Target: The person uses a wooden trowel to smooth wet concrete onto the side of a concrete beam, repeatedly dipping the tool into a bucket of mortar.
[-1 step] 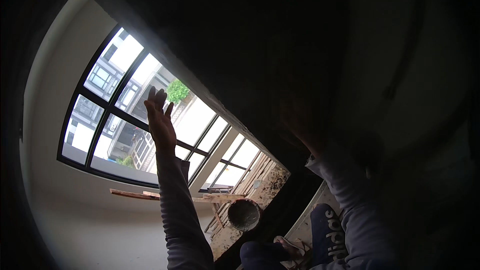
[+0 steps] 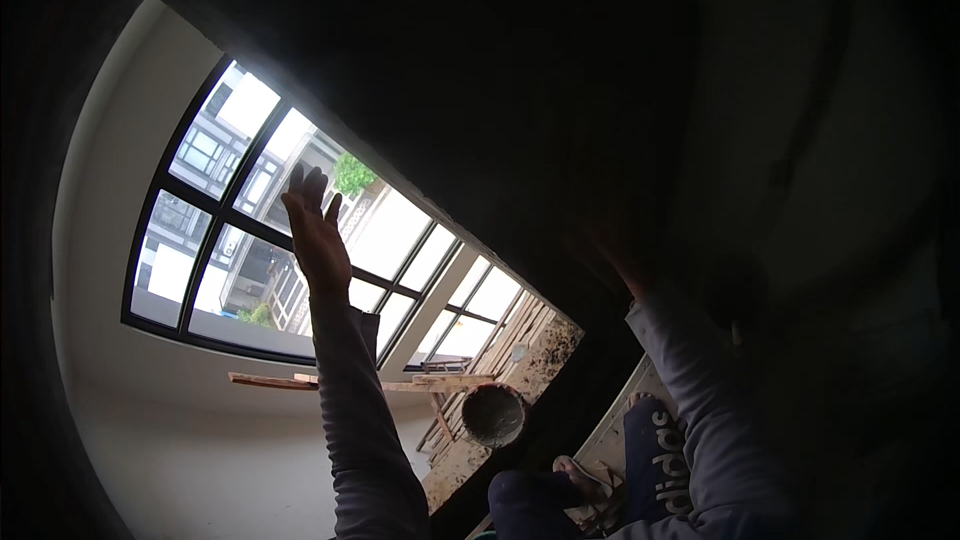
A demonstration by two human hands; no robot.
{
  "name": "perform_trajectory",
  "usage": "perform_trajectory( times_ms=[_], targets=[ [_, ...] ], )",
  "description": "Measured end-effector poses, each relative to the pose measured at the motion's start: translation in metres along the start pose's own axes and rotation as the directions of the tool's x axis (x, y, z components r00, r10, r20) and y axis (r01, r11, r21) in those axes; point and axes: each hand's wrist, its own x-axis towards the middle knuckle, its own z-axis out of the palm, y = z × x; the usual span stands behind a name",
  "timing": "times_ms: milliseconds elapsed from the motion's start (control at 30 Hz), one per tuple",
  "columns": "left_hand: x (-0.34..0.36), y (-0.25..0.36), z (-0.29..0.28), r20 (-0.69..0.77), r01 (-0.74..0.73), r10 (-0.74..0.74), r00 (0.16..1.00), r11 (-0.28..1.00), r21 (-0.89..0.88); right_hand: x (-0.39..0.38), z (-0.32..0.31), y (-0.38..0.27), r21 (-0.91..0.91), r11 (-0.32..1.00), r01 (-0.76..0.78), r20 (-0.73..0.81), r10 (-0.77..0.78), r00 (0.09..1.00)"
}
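My left hand (image 2: 320, 240) is raised in front of the black-framed window (image 2: 228, 212). Its fingers are stretched out and apart, and nothing is in it. To the right, my right hand (image 2: 622, 265) reaches up into deep shadow beside a large dark surface (image 2: 480, 120). Only the wrist and part of that hand show faintly, so I cannot make out its fingers or whether it touches or holds anything. Below and between my forearms, a round bucket (image 2: 495, 415) holds greyish stuff.
Wooden planks (image 2: 270, 381) form a raised support left of the bucket. Several long strips of wood (image 2: 508, 332) lie by the window on a stained floor (image 2: 550, 352). A pale wall (image 2: 230, 450) curves along the left. My legs (image 2: 655, 455) and a foot in a sandal (image 2: 590, 475) show at the bottom.
The view has shifted slightly, so the window and bucket sit a little differently. My right hand has sunk further into shadow; my left hand stays raised and open.
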Motion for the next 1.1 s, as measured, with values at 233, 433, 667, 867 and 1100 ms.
perform_trajectory(
  times_ms=[233,433,667,867,1100],
  targets=[
    [-0.033,0.049,0.003,-0.063,0.289,-0.289,0.955,0.957,-0.014,0.005,-0.042,-0.081,0.385,0.800,-0.460,0.045,0.482,0.875],
    [-0.233,0.055,-0.087,0.308,0.772,-0.886,0.347,0.456,0.443,0.029,-0.010,-0.127,0.406,0.767,-0.497,0.212,0.450,0.867],
    [-0.472,0.168,-0.211,0.134,0.878,-0.965,-0.228,-0.144,0.457,-0.115,0.016,-0.082,0.132,0.231,-0.964,0.108,0.963,0.246],
    [-0.473,0.224,-0.211,0.068,0.887,-0.990,-0.121,-0.077,0.456,-0.071,0.023,-0.085,0.314,-0.064,-0.947,0.586,0.798,0.140],
    [-0.427,0.198,-0.177,0.106,0.869,-0.993,-0.060,0.001,0.495,0.075,-0.037,-0.152,0.611,0.588,-0.530,0.215,0.521,0.826]
  ],
)
